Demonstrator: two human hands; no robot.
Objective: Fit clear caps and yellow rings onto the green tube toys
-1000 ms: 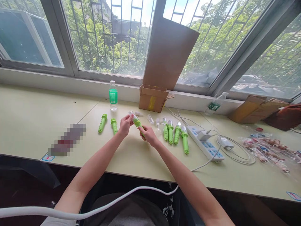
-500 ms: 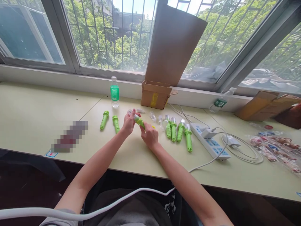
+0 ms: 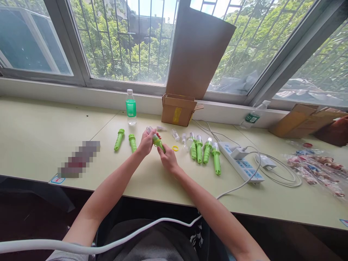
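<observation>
Above the table I hold a green flashlight-shaped handle with a clear top (image 3: pixel 156 140) between both hands. My left hand (image 3: pixel 146 142) is closed around its upper, clear end. The fingers of my right hand (image 3: pixel 168 158) grip its lower green end. A yellow ring (image 3: pixel 175 148) lies flat just right of my right hand. Left of my hands are two green handles without clear tops, one farther off (image 3: pixel 119 140) and one partly behind my left arm (image 3: pixel 132 142). Several green handles with clear tops (image 3: pixel 207 150) lie in a row to the right.
Loose clear plastic pieces (image 3: pixel 175 135) lie beyond my hands. A green-labelled bottle (image 3: pixel 131 108) and a cardboard box (image 3: pixel 178 110) stand near the window. To the right are a white power strip (image 3: pixel 243 165) with cables and plastic-bagged items (image 3: pixel 315 166). A white cable (image 3: pixel 130 232) crosses before my body.
My right hand has shifted lower along the handle, and more of its green part shows. The yellow ring, mostly hidden before, is now in plain sight. The view has moved slightly.
</observation>
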